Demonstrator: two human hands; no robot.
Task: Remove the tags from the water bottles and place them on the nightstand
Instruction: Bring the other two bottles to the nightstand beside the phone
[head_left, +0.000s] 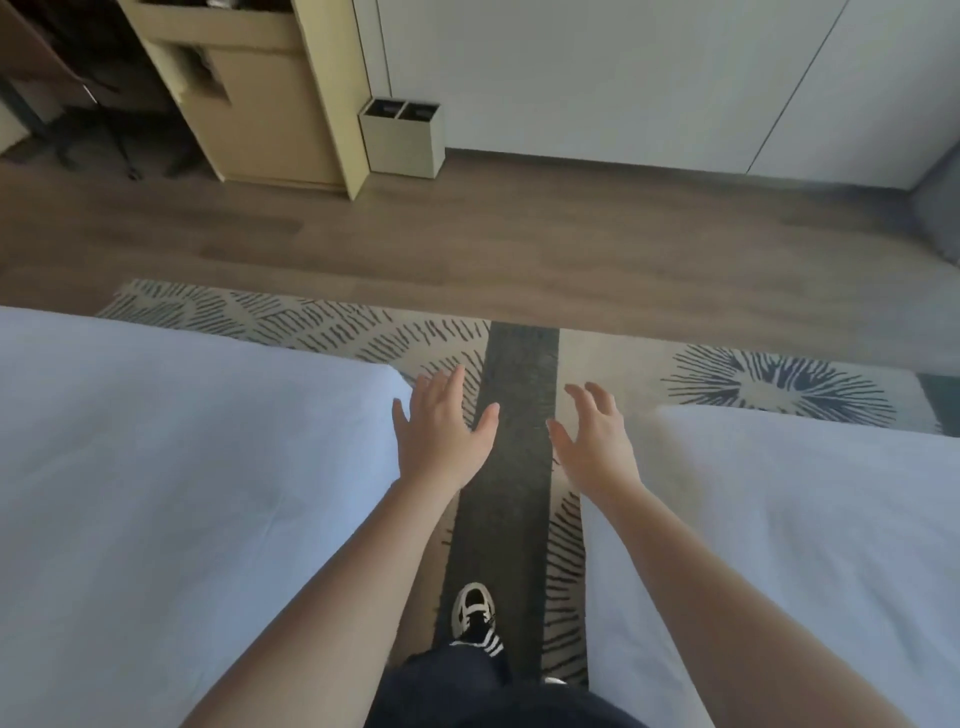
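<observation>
No water bottle, tag or nightstand is in view. My left hand (441, 428) is stretched out in front of me with its fingers spread and straight, holding nothing, above the carpet beside the corner of the left bed. My right hand (592, 436) is held out the same way, fingers relaxed and slightly bent, empty, next to the corner of the right bed. Both hands hang in the air over the gap between the two beds.
Two white beds (156, 467) (805, 519) flank a narrow aisle of patterned carpet (519, 415) where my shoe (472, 608) stands. Beyond lies wooden floor (519, 244), a cream cabinet (260, 93), a small two-part bin (402, 137) and a white wall (623, 78).
</observation>
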